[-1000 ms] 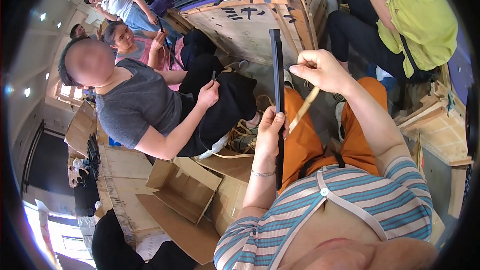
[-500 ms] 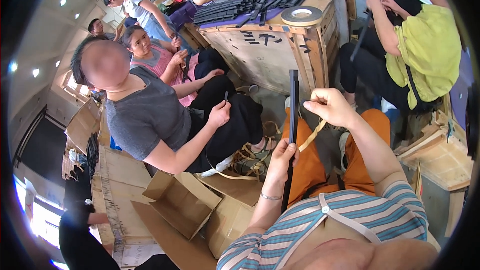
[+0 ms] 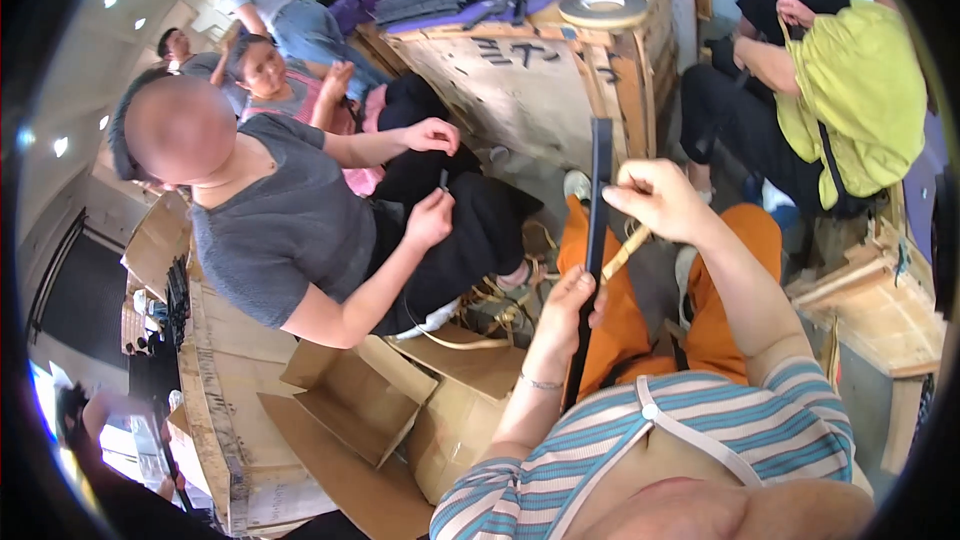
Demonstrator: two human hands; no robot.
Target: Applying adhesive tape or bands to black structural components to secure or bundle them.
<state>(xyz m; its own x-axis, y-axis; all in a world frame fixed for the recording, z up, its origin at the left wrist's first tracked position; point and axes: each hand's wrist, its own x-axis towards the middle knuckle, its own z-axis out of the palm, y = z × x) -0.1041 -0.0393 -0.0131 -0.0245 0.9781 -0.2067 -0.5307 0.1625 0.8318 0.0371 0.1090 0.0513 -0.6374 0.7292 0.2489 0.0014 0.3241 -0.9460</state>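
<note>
A long, straight black strip stands tilted in front of me, its lower end by my striped shirt. My left hand is closed round its lower half, thumb on top. My right hand is curled closed beside its upper half, thumb and forefinger tips at the strip's right edge. A narrow tan tape runs from under my right hand down to the strip near my left fingers. The tape's end inside my right hand is hidden.
To my left a person in a grey shirt sits holding a small dark piece. Open cardboard boxes lie at lower left. Ahead, a wooden crate bears black strips and a tape roll. A person in yellow-green sits at right.
The black strip has tipped slightly rightward and upward in my left hand. My right hand has risen a little and its fingertips are closer to the strip. The neighbour's far hand has lifted.
</note>
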